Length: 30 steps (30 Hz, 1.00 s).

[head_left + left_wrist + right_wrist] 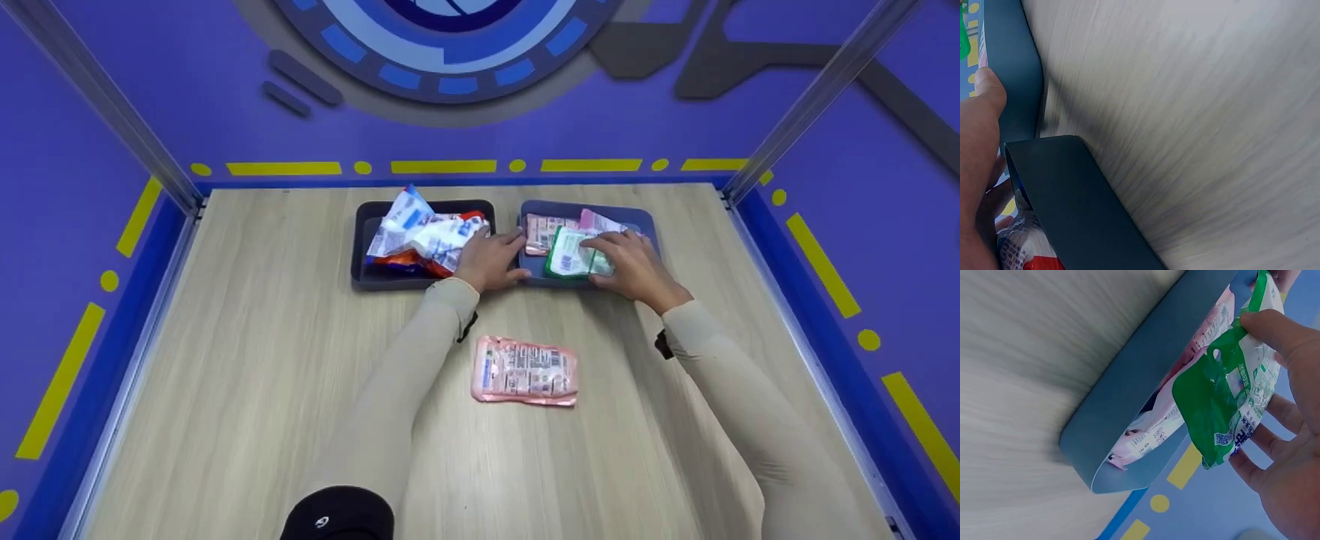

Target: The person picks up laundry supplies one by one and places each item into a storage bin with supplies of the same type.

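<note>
My right hand (636,268) pinches a green-and-white plastic packet (1213,402) over the right tray (538,205). In the right wrist view, the thumb lies on one face of the packet and the fingers behind it. Below it in that tray are a pink packet (541,232) and another pink-and-white packet (1151,433). My left hand (491,260) sits between the two trays, its thumb reaching to the right tray's edge. Its other fingers are over the left tray (390,285), beside the white, red and blue packets (450,238) there.
A pink printed packet (525,371) lies flat on the wooden table (262,360), in front of the trays and between my forearms. Blue-purple panels (480,139) with yellow dashes stand at the back and both sides. The trays stand near the back panel.
</note>
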### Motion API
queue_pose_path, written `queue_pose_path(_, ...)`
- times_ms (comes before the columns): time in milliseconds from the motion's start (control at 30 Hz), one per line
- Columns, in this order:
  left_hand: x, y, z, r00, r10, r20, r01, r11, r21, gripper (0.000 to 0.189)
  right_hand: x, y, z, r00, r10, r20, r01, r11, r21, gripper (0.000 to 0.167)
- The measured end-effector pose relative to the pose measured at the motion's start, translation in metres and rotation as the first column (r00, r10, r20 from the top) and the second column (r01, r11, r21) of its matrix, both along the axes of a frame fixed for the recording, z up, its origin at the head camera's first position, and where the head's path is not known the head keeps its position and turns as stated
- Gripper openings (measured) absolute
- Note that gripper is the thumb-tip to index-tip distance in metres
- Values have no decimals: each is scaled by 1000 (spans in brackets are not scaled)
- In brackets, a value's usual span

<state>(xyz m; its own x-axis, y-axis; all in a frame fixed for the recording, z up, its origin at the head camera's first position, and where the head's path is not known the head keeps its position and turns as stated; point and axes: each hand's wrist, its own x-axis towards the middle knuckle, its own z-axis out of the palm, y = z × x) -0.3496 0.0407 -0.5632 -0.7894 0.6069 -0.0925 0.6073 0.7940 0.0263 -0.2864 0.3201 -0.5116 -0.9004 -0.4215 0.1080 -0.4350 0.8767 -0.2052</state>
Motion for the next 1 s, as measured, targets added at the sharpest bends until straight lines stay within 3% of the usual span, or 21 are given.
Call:
queue_pose_path(267,0,0,0,999,12,37,-12,1000,1,82,-10,0,-3,999,-28,42,28,1000,1,61)
queue_pose_path(533,0,-1,1,1000,4,25,-4,1000,-12,82,-16,-1,-6,997,-29,68,29,1000,4,62)
queue_pose_path(1000,-2,2,-2,1000,10,1,-9,998,-56,82,-21,-2,-6,1000,22,-9,-22,1000,3,60)
